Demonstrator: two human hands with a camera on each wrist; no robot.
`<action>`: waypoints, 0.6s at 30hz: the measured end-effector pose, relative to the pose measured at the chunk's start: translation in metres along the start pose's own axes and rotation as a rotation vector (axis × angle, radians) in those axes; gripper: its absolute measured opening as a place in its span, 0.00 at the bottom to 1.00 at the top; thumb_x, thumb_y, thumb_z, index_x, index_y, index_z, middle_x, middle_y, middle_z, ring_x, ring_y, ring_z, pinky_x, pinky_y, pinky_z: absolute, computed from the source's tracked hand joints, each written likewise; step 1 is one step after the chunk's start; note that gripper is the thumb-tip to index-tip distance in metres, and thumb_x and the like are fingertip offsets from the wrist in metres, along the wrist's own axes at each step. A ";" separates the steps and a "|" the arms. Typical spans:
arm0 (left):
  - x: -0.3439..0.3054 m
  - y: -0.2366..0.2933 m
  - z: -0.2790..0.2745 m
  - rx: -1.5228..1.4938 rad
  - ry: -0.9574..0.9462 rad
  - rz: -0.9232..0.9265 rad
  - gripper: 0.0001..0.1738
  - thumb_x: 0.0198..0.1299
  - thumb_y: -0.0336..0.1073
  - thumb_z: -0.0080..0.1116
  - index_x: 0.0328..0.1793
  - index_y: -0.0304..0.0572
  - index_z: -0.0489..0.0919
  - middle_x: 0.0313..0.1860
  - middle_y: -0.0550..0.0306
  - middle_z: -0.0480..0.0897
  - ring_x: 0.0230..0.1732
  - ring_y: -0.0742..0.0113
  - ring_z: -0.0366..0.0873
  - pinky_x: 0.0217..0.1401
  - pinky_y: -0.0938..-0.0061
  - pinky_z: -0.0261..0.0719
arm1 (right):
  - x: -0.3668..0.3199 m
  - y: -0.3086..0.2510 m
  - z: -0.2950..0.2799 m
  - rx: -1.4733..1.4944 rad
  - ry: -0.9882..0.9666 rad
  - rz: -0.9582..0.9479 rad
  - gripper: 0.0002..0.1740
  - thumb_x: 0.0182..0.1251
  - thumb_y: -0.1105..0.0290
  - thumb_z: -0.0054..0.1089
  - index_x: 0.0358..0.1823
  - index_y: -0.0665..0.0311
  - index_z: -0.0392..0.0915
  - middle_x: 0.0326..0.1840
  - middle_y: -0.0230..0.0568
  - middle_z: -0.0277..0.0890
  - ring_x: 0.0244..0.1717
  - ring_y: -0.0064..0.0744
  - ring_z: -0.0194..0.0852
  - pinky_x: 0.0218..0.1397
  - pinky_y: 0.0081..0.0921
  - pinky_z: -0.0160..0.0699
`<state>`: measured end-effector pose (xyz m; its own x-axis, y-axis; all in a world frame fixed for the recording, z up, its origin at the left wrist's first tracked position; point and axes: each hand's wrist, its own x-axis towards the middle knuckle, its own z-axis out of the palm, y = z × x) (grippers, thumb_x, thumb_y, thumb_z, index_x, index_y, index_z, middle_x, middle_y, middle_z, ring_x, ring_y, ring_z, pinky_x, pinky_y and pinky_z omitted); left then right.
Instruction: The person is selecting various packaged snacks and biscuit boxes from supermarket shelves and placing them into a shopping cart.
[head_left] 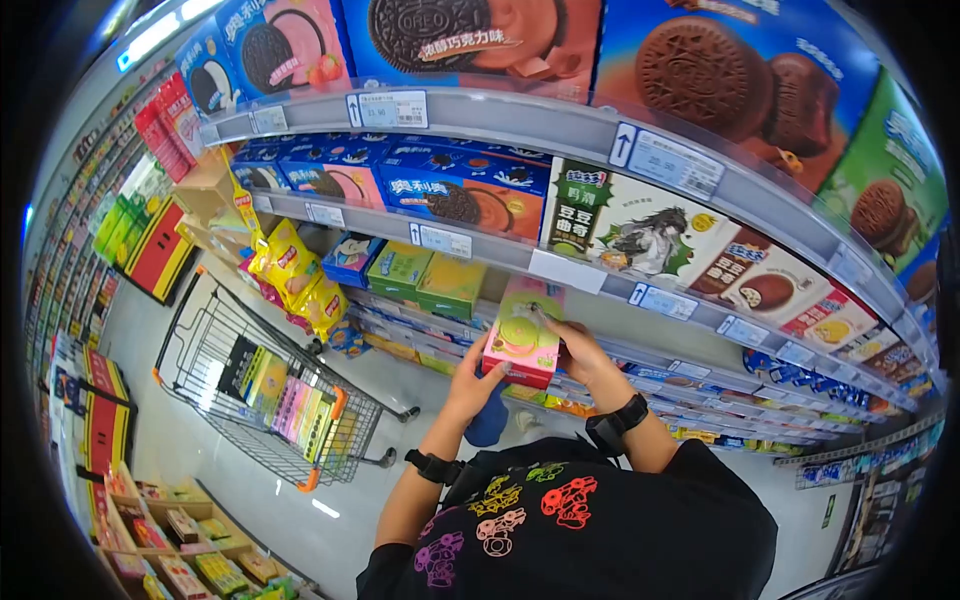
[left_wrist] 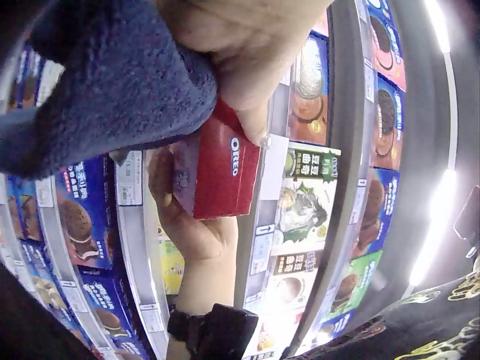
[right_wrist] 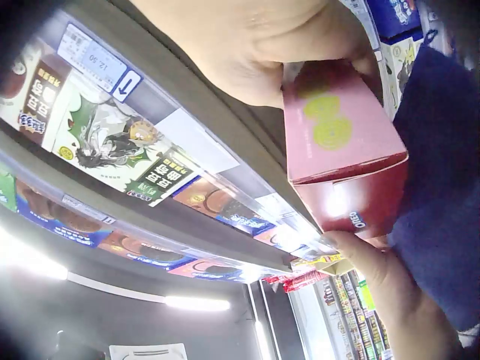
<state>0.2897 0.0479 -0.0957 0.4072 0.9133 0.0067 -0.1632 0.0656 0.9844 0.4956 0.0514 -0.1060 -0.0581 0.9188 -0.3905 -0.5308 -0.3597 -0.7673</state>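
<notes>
A pink box with green artwork and a red end marked OREO is held up in front of the torso, close to the shelf and between the two hands. The red end is turned toward the body, and the green picture faces upward in the head view. By the left hand the box is gripped at its near left corner, with the thumb laid against the red end. By the right hand it is gripped at the opposite side, with the fingers bent round it; not all of the fingertips can be seen. A black wristband is worn on each wrist

Beside the box, to the left, green boxes are set on the same shelving. Above the hands, blue Oreo boxes and white boxes are lined up behind price labels, with larger Oreo boxes displayed higher still. Farther left, yellow bags are hung beside the shelving, and a shopping cart is seen on the floor, loaded with colourful packages. Below the hands, blue cloth is partly visible, and a black shirt with coloured figures is worn
</notes>
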 end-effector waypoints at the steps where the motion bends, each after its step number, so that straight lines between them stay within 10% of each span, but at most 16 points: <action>1: 0.005 0.001 0.002 -0.018 0.062 -0.027 0.30 0.55 0.25 0.56 0.65 0.35 0.61 0.57 0.52 0.70 0.56 0.69 0.67 0.59 0.76 0.64 | -0.001 -0.005 0.003 -0.083 0.003 0.037 0.25 0.63 0.58 0.52 0.56 0.64 0.63 0.47 0.39 0.71 0.44 0.32 0.74 0.38 0.35 0.80; 9: 0.040 -0.033 0.003 -0.043 0.378 -0.074 0.19 0.58 0.35 0.57 0.52 0.33 0.70 0.43 0.53 0.76 0.45 0.73 0.71 0.47 0.79 0.69 | -0.015 -0.032 0.037 -0.253 -0.142 0.111 0.36 0.65 0.65 0.47 0.68 0.58 0.38 0.54 0.50 0.64 0.45 0.39 0.75 0.37 0.32 0.82; 18: 0.064 -0.052 0.014 -0.065 0.513 -0.060 0.17 0.60 0.41 0.54 0.47 0.34 0.73 0.40 0.57 0.78 0.42 0.73 0.71 0.48 0.78 0.67 | 0.021 -0.042 0.000 -0.368 -0.285 0.124 0.36 0.64 0.69 0.51 0.67 0.62 0.41 0.47 0.50 0.68 0.42 0.37 0.76 0.38 0.28 0.81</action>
<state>0.3363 0.0971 -0.1439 -0.0724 0.9857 -0.1522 -0.2151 0.1336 0.9674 0.5168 0.0859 -0.0821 -0.3583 0.8551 -0.3748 -0.1736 -0.4555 -0.8732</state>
